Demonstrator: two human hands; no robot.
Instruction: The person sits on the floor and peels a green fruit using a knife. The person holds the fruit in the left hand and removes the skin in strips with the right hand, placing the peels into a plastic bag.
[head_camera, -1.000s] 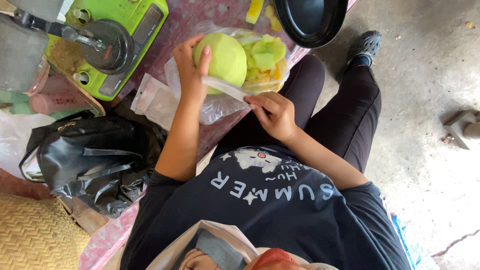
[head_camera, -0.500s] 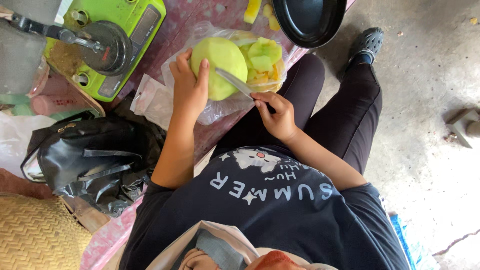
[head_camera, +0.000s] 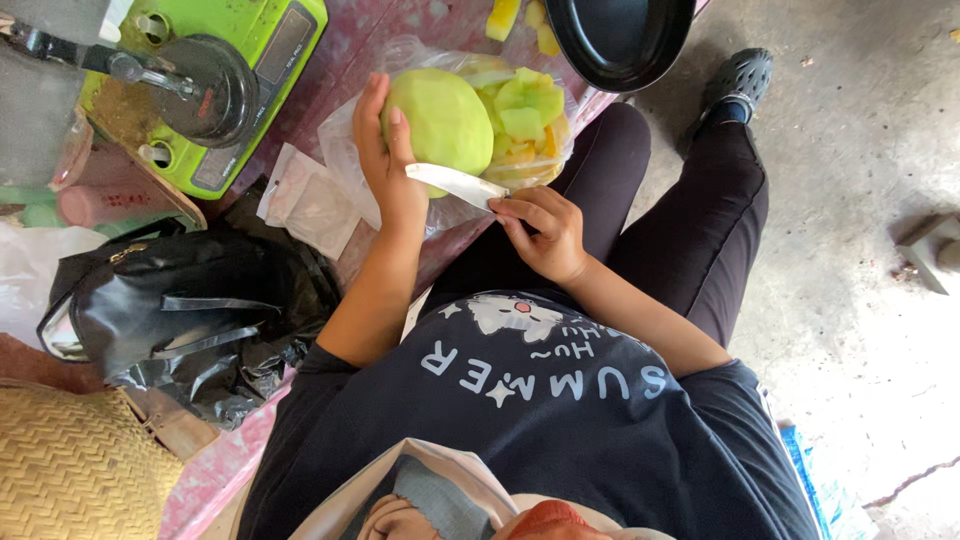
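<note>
My left hand is shut on a peeled pale green round fruit, holding it over a clear plastic bag that holds green and yellow fruit pieces. My right hand grips the handle of a knife; its pale blade lies across the near underside of the fruit, touching my left thumb side. Both hands work above the edge of a pink table, over my lap.
A green machine with a black round part stands at the back left. A black handbag and a woven basket lie to my left. A black pan sits at the top. Concrete floor spreads to the right.
The knife blade went up against the fruit's side, then came back down to its near underside. My left hand kept hold of the fruit and turned it slightly.
</note>
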